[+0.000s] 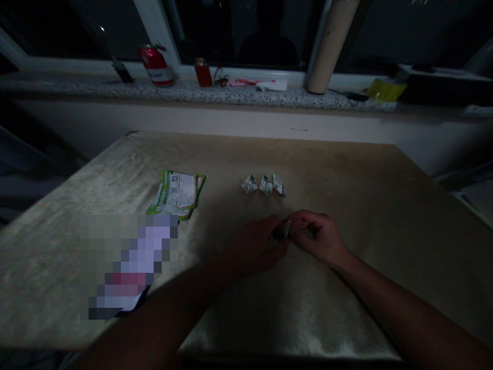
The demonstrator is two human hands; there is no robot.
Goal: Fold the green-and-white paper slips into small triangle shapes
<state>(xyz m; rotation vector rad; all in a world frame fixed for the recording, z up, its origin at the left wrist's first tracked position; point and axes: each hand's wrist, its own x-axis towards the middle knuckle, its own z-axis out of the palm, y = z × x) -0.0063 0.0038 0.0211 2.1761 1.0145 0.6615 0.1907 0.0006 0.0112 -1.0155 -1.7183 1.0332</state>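
Clamping left hand [265, 239] and right hand [321, 234] on a small whitish printed piece [287, 229], near three whitish triangular printed packets [266, 184].

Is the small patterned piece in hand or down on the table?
In hand: the small patterned piece shows between the left hand and right hand, right where their fingers meet.

Head-worn view, forward and down across table [358, 190] toward windowsill [231, 94].

We can read no words for certain. The can [153, 60] carries lettering too blurred to spell out; the green packet [182, 192] shows square codes beside tiny print, and the three sachets [265, 185] bear marks we cannot make out.
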